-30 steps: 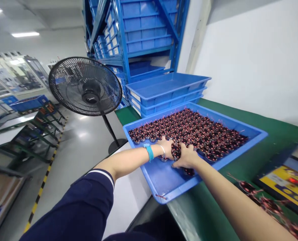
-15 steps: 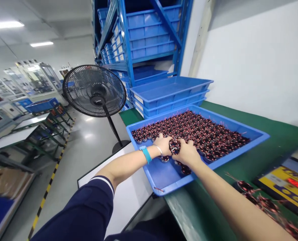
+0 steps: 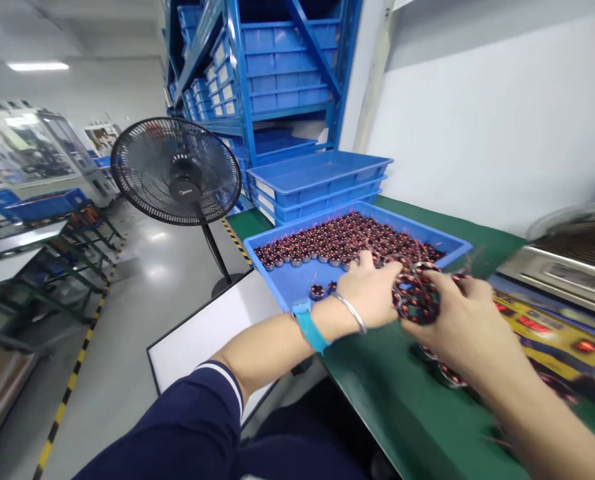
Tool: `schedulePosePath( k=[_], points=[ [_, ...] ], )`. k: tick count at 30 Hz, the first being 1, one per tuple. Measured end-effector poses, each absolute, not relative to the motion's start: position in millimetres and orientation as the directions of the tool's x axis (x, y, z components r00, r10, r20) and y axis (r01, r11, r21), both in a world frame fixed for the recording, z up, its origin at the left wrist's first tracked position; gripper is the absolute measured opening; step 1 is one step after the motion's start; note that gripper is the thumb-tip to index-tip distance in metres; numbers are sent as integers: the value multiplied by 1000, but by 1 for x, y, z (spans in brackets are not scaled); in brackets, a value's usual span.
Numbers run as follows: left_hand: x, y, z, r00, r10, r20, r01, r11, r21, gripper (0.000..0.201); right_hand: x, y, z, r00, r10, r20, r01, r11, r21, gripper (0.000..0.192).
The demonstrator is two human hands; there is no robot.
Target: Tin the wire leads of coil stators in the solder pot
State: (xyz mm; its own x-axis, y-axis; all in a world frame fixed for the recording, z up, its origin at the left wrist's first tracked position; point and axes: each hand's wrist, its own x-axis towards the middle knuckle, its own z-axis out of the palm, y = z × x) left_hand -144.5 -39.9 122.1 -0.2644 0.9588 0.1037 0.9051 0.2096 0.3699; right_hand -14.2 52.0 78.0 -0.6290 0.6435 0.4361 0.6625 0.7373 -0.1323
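Observation:
Between my two hands is a cluster of small copper-wound motor coils (image 3: 415,297), held above the near right edge of a shallow blue tray (image 3: 291,281). My left hand (image 3: 370,288), with a turquoise band and a silver bangle at the wrist, closes on the cluster's left side. From the right, my right hand (image 3: 465,323) wraps round the same coils. Many more coils (image 3: 327,237) stand packed in rows across the far part of the tray. A couple of loose coils (image 3: 317,291) sit apart near its front. My hands partly hide the tray's right side.
On the green bench (image 3: 377,393), other coils (image 3: 450,375) lie beneath my right hand. To the right are a yellow device with red digits (image 3: 542,327) and a metal appliance (image 3: 567,270). Stacked blue trays (image 3: 322,175) stand behind; a black fan (image 3: 177,173) is at left.
Both hands have lifted the coils from the tray's front and carried them right, towards the bench. More of the tray floor shows. The view has shifted a little to the right.

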Motion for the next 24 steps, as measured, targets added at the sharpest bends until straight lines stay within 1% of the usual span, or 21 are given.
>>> schedulePosePath(
  k=[2,3,5,7,10,12,14,20,22,24],
  points=[
    [-114,-55,114,-179,980,81,911,135,390,54,31,36,54,-588,610,531,673,733,-96,70],
    [-99,-63,107,-131,990,60,913,96,397,54,53,27,40,-572,613,545,687,721,-91,69],
    [-74,-77,89,-26,1000,0,911,24,411,57,93,5,11,-559,645,521,706,700,-109,71],
    [-55,-87,68,57,995,-82,901,-16,434,60,123,-15,-15,-545,716,436,739,656,-153,69],
    [-40,-89,40,117,969,-217,898,-9,441,67,144,-32,-38,-530,824,197,785,566,-252,66],
    [-38,-81,29,130,950,-285,916,-5,401,70,143,-32,-40,-516,854,57,806,508,-304,67],
    [-42,-65,25,139,939,-316,934,-19,356,76,133,-22,-35,-504,863,-7,819,476,-319,68],
    [-71,-12,30,99,942,-320,960,-7,278,97,89,21,-20,-499,867,-12,823,469,-319,77],
    [-81,2,30,66,951,-302,963,18,270,98,77,28,-18,-505,863,-13,818,474,-325,80],
    [-88,11,28,25,966,-256,957,50,285,97,70,28,-16,-514,858,-8,811,483,-331,81]
  ],
)
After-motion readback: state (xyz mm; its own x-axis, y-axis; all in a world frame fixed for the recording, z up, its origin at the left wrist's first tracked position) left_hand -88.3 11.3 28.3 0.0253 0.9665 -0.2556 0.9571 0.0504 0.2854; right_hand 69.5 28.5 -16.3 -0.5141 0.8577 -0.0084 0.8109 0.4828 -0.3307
